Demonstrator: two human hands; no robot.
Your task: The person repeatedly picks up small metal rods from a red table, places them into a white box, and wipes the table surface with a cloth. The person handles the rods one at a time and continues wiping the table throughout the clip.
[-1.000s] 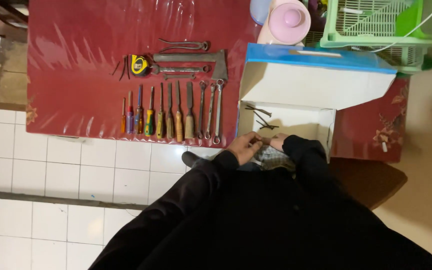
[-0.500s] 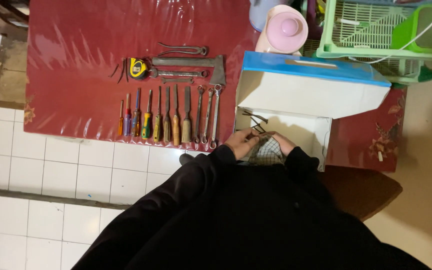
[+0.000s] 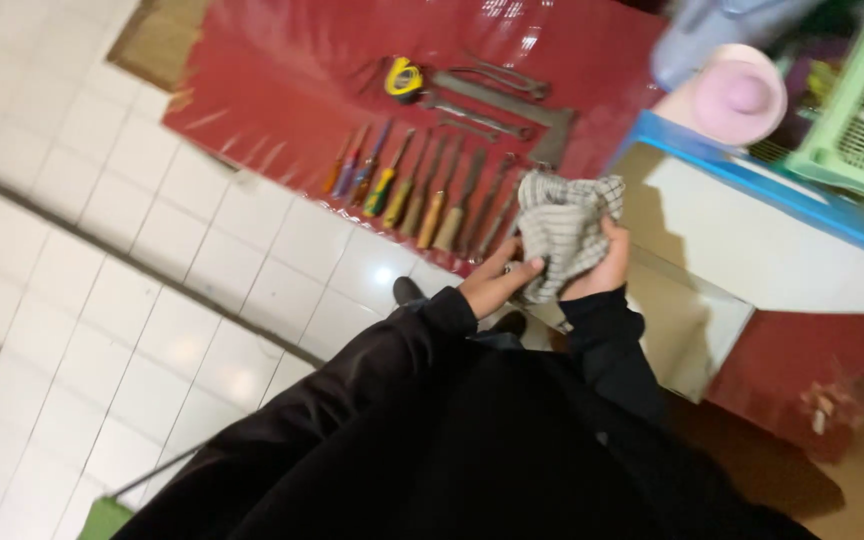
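Checked grey-and-white cloth (image 3: 564, 232), bunched up, held in the air over the near left corner of the open white box (image 3: 697, 330). Right hand (image 3: 602, 265) closed around the cloth's right side, fingers wrapped into the folds. Left hand (image 3: 497, 283) on the cloth's lower left edge, thumb and fingers pinching the fabric. Both sleeves black.

Left of the box, on the red table cover (image 3: 282, 90): a row of screwdrivers and chisels (image 3: 402, 185) with orange, red, yellow and wooden handles, then wrenches (image 3: 492, 205) partly hidden behind the cloth. Beyond that row, further from the person: a yellow tape measure (image 3: 403, 77), pliers (image 3: 507, 78) and a hatchet (image 3: 522, 110). Box lid with blue edge (image 3: 752, 180) standing open at the box's far side. Behind the box, a pink lid (image 3: 739, 94) and a green plastic basket (image 3: 852, 120). Left of the table, white floor tiles (image 3: 102, 250). Whole view blurred and tilted.
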